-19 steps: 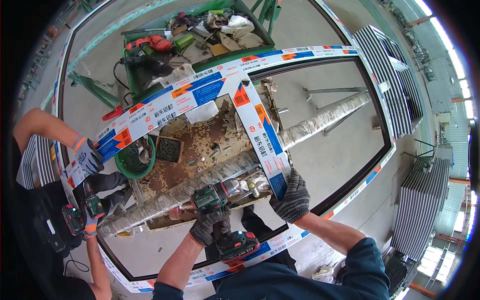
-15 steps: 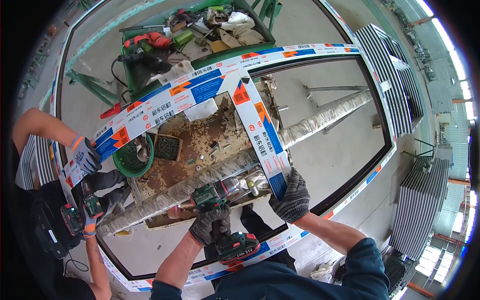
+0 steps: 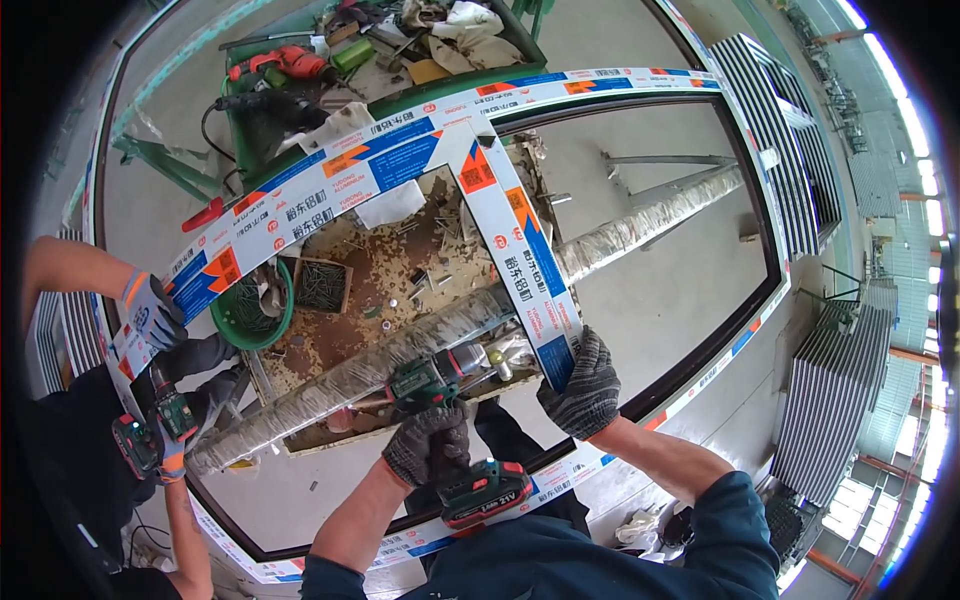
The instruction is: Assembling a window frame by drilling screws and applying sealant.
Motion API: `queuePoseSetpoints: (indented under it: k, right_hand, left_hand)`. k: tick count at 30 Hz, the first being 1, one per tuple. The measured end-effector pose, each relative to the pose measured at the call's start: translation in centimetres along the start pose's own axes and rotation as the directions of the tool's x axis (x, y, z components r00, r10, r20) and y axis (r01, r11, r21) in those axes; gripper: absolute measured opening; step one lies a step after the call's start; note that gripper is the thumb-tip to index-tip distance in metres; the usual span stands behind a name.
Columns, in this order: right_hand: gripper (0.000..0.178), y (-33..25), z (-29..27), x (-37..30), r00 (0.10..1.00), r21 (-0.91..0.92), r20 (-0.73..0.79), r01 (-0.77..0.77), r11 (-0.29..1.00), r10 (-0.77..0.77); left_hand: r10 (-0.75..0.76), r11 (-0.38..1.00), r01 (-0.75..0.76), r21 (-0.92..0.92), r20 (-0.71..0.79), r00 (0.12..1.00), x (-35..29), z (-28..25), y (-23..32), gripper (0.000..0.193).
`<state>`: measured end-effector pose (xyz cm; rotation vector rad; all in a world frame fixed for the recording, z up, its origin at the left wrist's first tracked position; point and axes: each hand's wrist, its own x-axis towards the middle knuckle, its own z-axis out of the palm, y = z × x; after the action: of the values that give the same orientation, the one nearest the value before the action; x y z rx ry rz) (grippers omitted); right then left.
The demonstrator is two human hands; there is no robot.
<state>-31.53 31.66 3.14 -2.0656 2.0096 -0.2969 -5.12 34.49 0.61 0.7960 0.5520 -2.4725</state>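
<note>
Wrapped around the grip of a green and black cordless drill (image 3: 425,380), my left hand (image 3: 430,445) wears a grey knitted glove. The drill's nose points right, toward the near end of a short aluminium profile (image 3: 525,265) in printed protective film, with a gap between. My right hand (image 3: 583,390), gloved alike, closes around that near end. At its far end the short profile meets a long crossbar (image 3: 300,205) of the same filmed profile. Below the bars runs a wrapped pole (image 3: 370,375). The drill's tip is too small to make out.
At left, a co-worker's gloved hand (image 3: 155,318) rests on the crossbar's end; their other holds a drill (image 3: 172,410). A green bowl (image 3: 288,325) and a wooden box (image 3: 323,287) of screws stand on the worn bench. Behind is a green tool tray (image 3: 400,103). Striped profile stacks (image 3: 835,420) stand right.
The view has shifted slightly, so the frame and bench sit a little higher and further left. My hands keep their grips on the drill and the profile.
</note>
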Motion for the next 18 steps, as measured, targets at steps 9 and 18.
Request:
queuePoseSetpoints:
  k: [9, 18]
  right_hand:
    - [0.095, -1.0, 0.3, -0.1, 0.999, 0.059, -0.002, -0.045, 0.997, 0.045]
    - [0.065, -7.2, -9.3, -8.5, 0.882, 0.97, 0.228, -0.169, 0.175, -0.412]
  left_hand:
    - [0.377, 0.827, -0.356, 0.435, 0.039, 0.925, -0.1, -1.7, -0.8, 0.028]
    - [0.673, 0.158, -0.723, 0.672, 0.462, 0.577, -5.3, 8.1, -14.1, 0.056]
